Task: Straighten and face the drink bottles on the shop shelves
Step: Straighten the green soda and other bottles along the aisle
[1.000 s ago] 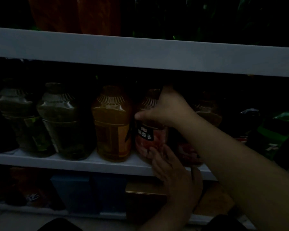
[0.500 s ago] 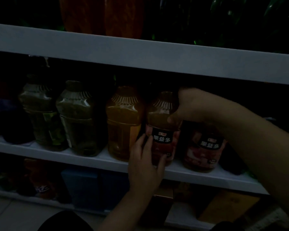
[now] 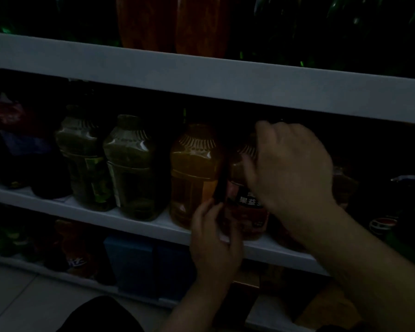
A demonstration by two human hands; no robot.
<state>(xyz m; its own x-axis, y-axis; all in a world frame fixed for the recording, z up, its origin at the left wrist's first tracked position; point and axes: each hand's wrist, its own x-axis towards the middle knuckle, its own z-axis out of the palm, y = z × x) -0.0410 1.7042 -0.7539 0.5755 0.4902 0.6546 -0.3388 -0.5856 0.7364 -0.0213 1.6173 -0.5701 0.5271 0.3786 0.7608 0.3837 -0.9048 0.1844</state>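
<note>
In dim light a reddish juice bottle with a black label (image 3: pixel 246 209) stands on the middle white shelf (image 3: pixel 139 224), right of an orange juice bottle (image 3: pixel 193 176). My right hand (image 3: pixel 290 168) grips its shoulder and neck from above and hides the cap. My left hand (image 3: pixel 213 240) holds its lower left side, fingers curled round the base. Two green drink bottles (image 3: pixel 134 168) stand further left. A second reddish bottle to the right is mostly hidden behind my right forearm.
The shelf board above (image 3: pixel 201 77) hangs close over the bottle caps and carries orange bottles (image 3: pixel 173 22) and green ones. Dark bottles (image 3: pixel 15 144) sit at the far left. Blue boxes (image 3: pixel 149 267) and snack packs fill the bottom shelf.
My right hand has shifted left from the right-hand reddish bottle onto the top of the one my left hand holds. The camera view has slid slightly.
</note>
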